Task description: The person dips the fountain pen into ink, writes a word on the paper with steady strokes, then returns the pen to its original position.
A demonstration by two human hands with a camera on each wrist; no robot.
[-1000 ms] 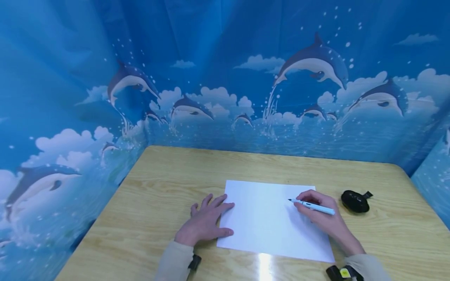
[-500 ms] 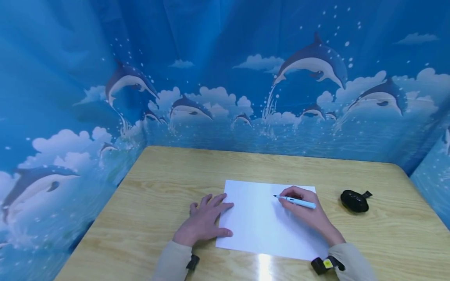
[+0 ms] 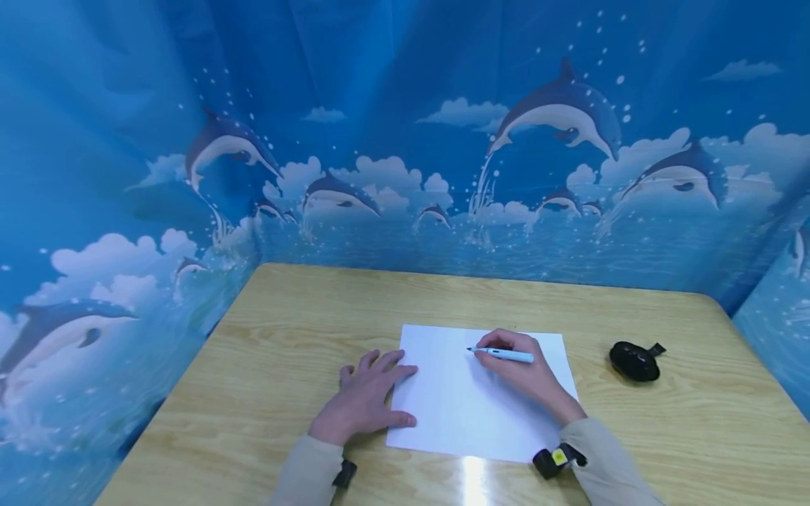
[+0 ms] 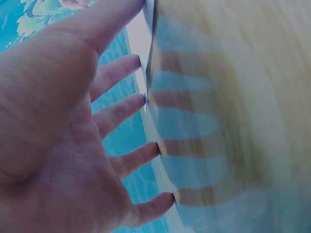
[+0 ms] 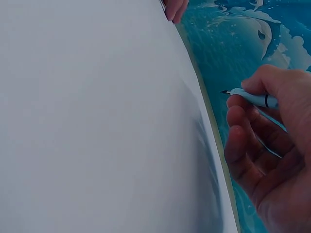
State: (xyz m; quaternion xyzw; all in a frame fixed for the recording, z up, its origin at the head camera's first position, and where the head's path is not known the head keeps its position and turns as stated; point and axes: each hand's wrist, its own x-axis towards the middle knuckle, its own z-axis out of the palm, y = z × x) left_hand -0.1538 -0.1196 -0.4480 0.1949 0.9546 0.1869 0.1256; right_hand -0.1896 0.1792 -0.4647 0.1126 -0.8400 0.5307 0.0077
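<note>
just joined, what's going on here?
A person's right hand holds a light blue pen, nib just off a white sheet that shows no visible marks. The left hand rests spread across the sheet's left edge. A black object sits to the right on the wooden table.

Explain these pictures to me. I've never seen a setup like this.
There is no machine here, only a person's bare left hand and right hand. The wide pictures come from a camera worn on the head, looking forward and down. The closer ones come from wrist cameras, each watching its own hand. On the wooden table lie a sheet of white paper and, off to the right, a small black object I can't identify. The left hand rests, spread, at the paper's left edge. The right hand has a light blue pen in its grip, tip clear of the paper. Behind hangs a dolphin-patterned backdrop.
</note>
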